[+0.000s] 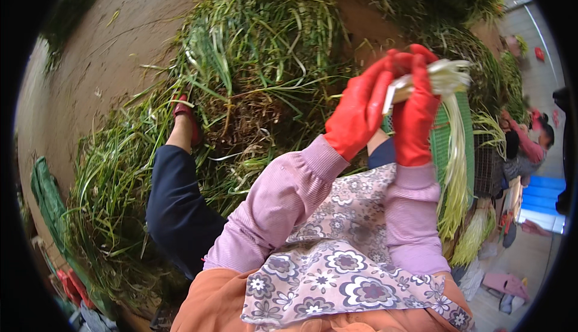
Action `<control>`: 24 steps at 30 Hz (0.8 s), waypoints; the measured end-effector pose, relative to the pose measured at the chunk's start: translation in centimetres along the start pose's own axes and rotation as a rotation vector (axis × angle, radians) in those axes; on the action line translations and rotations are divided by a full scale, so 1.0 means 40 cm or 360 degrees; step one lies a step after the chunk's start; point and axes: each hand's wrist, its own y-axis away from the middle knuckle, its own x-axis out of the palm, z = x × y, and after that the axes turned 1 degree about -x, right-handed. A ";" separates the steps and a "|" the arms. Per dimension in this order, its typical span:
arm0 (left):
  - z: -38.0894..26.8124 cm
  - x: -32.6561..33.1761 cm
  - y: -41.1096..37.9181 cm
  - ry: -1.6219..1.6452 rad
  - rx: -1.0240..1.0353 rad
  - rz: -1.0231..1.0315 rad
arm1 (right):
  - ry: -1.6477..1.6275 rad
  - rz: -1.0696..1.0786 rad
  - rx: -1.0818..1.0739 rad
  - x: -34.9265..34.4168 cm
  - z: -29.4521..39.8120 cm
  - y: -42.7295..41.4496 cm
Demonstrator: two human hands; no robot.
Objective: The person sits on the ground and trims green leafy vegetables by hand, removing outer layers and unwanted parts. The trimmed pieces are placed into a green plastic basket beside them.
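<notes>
Both my hands wear red rubber gloves and meet close together at the upper right. My right hand (416, 110) grips a bunch of pale yellow leafy stems (457, 151), possibly blanched chives. White stem ends show between the gloves, and the long yellow leaves hang down past my right forearm. Curled against those white ends is my left hand (361, 106); its fingertips are blurred and partly hidden. Under the hanging leaves stands a green mesh plastic basket (465, 120). A large heap of green leafy stalks (262, 38), with brown roots showing, lies before me on the ground.
More green stalks (478, 56) are piled at the upper right. A person (528, 144) sits at the right beside a dark crate (487, 165). Another pale yellow bunch (474, 237) lies near my right elbow. A green cloth or net (47, 192) is at the left.
</notes>
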 end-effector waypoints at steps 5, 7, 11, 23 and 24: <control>0.277 -0.224 -0.042 -0.1055 -0.0556 0.0148 | -0.0903 -0.0002 -0.0109 -0.085 0.114 -0.099; 0.422 -0.359 -0.027 -0.2088 -0.0573 0.0306 | -0.1403 0.0478 0.0132 -0.140 0.127 -0.112; 0.615 -0.505 0.017 -0.2085 -0.0379 0.0589 | -0.1558 0.0506 0.0473 -0.186 0.100 -0.116; 0.334 -0.365 0.109 -0.0366 -0.0882 -0.0057 | -0.0642 -0.0175 0.1090 -0.073 -0.114 0.009; 0.305 -0.335 0.125 -0.0181 -0.0903 -0.0129 | -0.0409 -0.0134 0.1132 -0.061 -0.140 0.031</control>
